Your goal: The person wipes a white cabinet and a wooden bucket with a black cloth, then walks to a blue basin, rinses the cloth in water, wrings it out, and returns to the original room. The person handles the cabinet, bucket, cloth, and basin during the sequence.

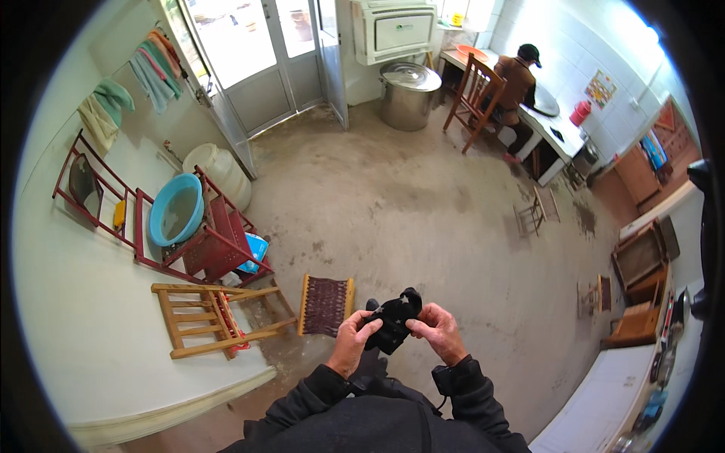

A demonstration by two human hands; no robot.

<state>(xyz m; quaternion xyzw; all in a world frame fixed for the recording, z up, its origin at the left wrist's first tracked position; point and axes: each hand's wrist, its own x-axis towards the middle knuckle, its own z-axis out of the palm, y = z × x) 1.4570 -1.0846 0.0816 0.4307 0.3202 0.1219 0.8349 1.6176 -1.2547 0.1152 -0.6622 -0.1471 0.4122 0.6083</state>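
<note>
In front of my body I hold a small, sock-like piece of black cloth (393, 320) with pale stars on it, bunched and partly folded. My left hand (352, 340) pinches its left side between thumb and fingers. On the opposite side, my right hand (438, 332) grips the edge, thumb on top. The fingers beneath the cloth are mostly hidden. Below it show parts of my dark legs. A small folding stool (326, 305) with a woven dark seat stands just left of my hands.
At left are a wooden folding chair (200, 321) and a red washstand (219, 241) bearing a blue basin (176, 210). Ahead stand a glass door (264, 83) and a large steel pot (409, 94). A person (513, 83) sits at a white counter (555, 132). Low stools (538, 211) stand right.
</note>
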